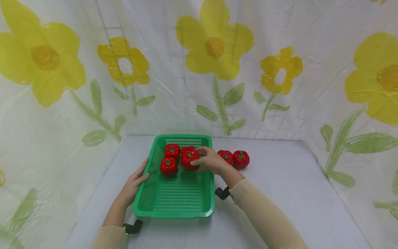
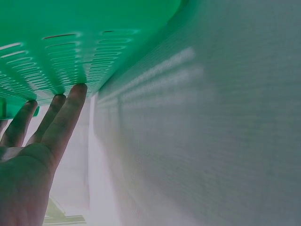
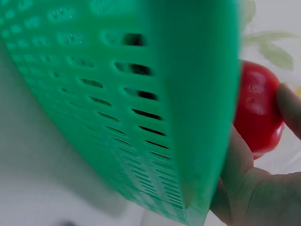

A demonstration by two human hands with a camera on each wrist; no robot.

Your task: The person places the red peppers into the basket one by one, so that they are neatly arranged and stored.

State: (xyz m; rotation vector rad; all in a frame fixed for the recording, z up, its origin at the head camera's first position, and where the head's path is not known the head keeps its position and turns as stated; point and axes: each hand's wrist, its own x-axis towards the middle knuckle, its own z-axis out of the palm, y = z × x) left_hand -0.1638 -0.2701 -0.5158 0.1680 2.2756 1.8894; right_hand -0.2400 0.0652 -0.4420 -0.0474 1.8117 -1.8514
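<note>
A green slotted plastic basket point(image 1: 178, 195) sits on the table, holding several red bell peppers at its far end. My right hand point(image 1: 210, 162) reaches over the basket's right rim and grips a red bell pepper point(image 1: 188, 162) between thumb and fingers, partly covering another pepper point(image 1: 187, 148) behind it. Two peppers, one at the far left point(image 1: 172, 151) and one nearer point(image 1: 169, 167), lie beside it. At the basket's left side, my left hand point(image 1: 132, 185) touches the outer wall; in the left wrist view its fingers point(image 2: 66, 117) are fairly straight against the slots.
Outside the basket to the right, two more red bell peppers point(image 1: 241, 159) lie side by side on the pale table point(image 1: 273, 186), one partly behind my right hand. A curtain point(image 1: 174, 97) printed with yellow flowers hangs behind and at both sides.
</note>
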